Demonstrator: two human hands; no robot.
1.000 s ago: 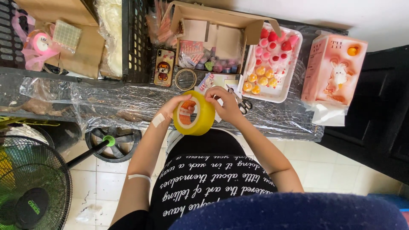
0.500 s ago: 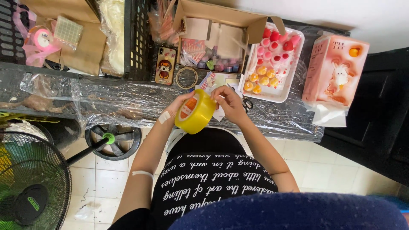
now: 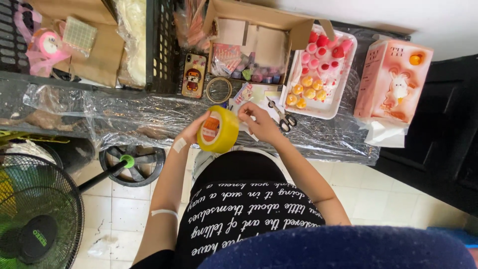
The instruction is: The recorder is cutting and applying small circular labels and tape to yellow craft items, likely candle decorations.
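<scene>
Below and to the left, a floor fan [image 3: 35,214] with wire cage, dark and round, on pale tiles. Across the middle, a worktop [image 3: 124,119] wrapped in crinkled clear film, shiny and creased. On it, a black slatted crate [image 3: 154,50], then an open cardboard box [image 3: 259,15], matte brown, holding small packets. To the right, a pink carton [image 3: 393,79] with a rabbit picture, glossy. Next to that, a white tray [image 3: 343,107] of small round pieces, pink and orange (smooth, rather like sweets, though too small to tell).

Held above the worktop's near edge, just in front of the body: a yellow tape roll [image 3: 219,130], thick, waxy-looking, with a pale core. Turned since a second ago: then face-on with the hole showing, now tipped on edge, outer band towards the right. Left hand [image 3: 191,132] closed on the roll from the side, cradling it. Right hand [image 3: 256,122] just beside the upper rim, fingertips pinched together; whether on a tape end cannot be told. So, by the look of it, rim now offered to the right fingers.

Smaller still: a phone [image 3: 193,74] in a cartoon case, steel scissors [image 3: 283,118] lying just beyond the right hand, a thin ring [image 3: 219,89].
</scene>
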